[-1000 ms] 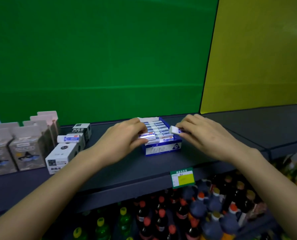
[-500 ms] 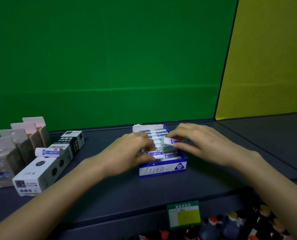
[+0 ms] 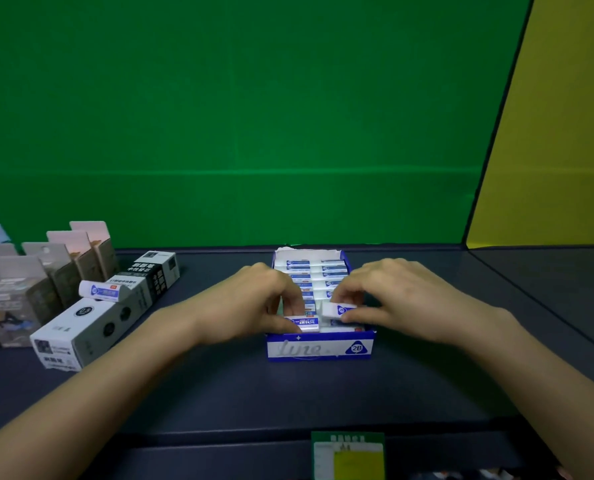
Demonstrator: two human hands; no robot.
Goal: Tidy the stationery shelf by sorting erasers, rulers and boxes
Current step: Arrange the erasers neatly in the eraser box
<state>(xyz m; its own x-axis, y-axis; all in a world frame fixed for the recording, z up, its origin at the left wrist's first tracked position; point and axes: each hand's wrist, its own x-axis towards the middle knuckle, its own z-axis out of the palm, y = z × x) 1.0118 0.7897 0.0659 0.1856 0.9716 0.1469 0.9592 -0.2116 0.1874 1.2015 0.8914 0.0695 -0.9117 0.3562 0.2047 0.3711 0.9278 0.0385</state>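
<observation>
A blue and white eraser box (image 3: 319, 348) stands open on the middle of the dark shelf (image 3: 288, 396), filled with rows of white erasers in blue sleeves. My left hand (image 3: 254, 303) pinches one eraser (image 3: 302, 322) at the front left of the box. My right hand (image 3: 402, 299) pinches another eraser (image 3: 337, 310) just above the front right of the box. A loose eraser (image 3: 102, 291) lies on top of the white boxes at the left.
Two long white and black boxes (image 3: 91, 327) lie end to end at the left. Grey and pink hanging packs (image 3: 29, 289) stand in rows behind them. A green and yellow price tag (image 3: 349, 457) hangs on the shelf's front edge. Green and yellow panels back the shelf.
The view has come closer and lower onto the box. My right hand has carried its eraser from the box's right side to its front right. My left hand now pinches a front eraser.
</observation>
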